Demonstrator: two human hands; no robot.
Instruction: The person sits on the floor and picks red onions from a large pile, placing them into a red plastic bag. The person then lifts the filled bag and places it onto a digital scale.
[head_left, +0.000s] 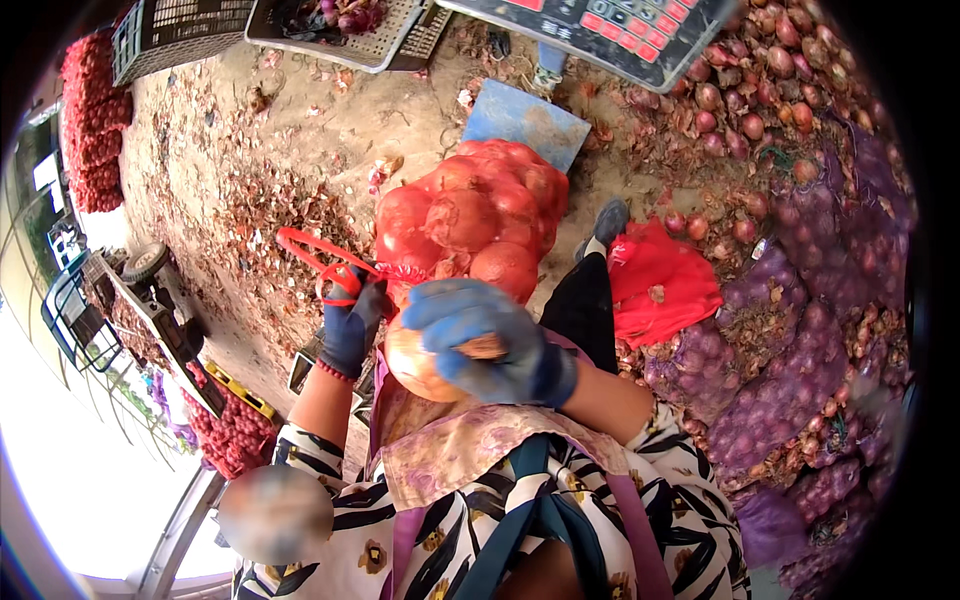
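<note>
A red mesh bag full of large onions stands before me on the blue platform of a scale. My left hand, in a dark blue glove, grips the gathered neck of the bag, with a red drawstring looped out to its left. My right hand, gloved in blue and somewhat blurred, is closed around something brown, of which only a part shows between the fingers. Partly under that hand is a large yellow onion, close to the bag's neck; whether the hand touches it I cannot tell.
The scale's keypad panel juts in at the top. Loose red onions and purple mesh bags of onions lie along the right, by an empty-looking red mesh bag. Plastic crates stand at the upper left, above scattered onion skins.
</note>
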